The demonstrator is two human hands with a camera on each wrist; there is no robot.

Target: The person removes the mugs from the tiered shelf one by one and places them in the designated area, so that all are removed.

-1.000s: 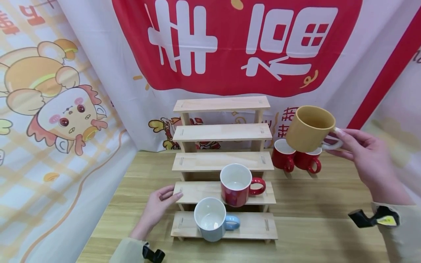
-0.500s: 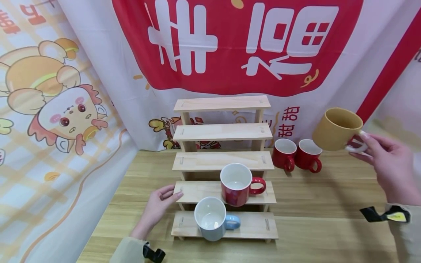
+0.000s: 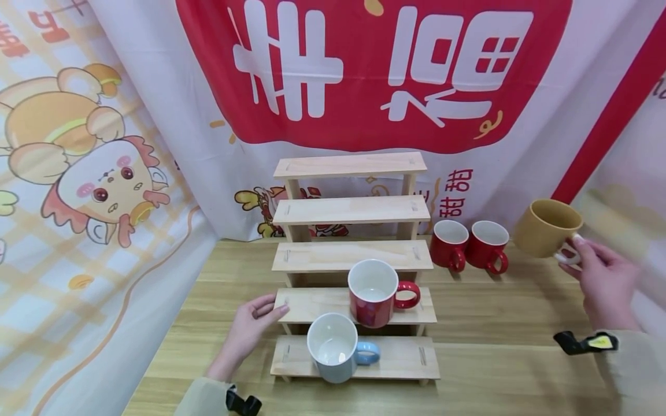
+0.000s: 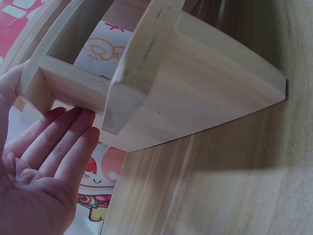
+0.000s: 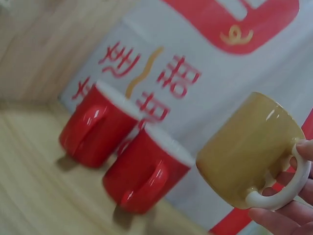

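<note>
My right hand point(image 3: 606, 280) pinches the white handle of a yellow mug point(image 3: 546, 228), which is upright with its mouth up, at the right of the two red mugs. In the right wrist view the thumb and fingers point(image 5: 281, 220) are around that handle. On the left, my left hand point(image 3: 250, 326) holds the end of a stepped wooden rack point(image 3: 354, 254), thumb over a lower step and fingers under it, as the left wrist view shows. A red mug point(image 3: 372, 306) with a white inside stands on that step. Below it, a light blue mug point(image 3: 333, 358) occupies the lowest step.
Two red mugs stand side by side on the wooden table point(image 3: 499, 370), close to the rear cloth: one red mug point(image 3: 448, 245) near the rack, another red mug point(image 3: 486, 248) beside the yellow one. Printed cloth point(image 3: 250, 162) hangs behind and along both sides.
The yellow mug has moved right in my right hand, away from over the red mugs, then down toward the table beside them. My left hand has stayed on the rack.
</note>
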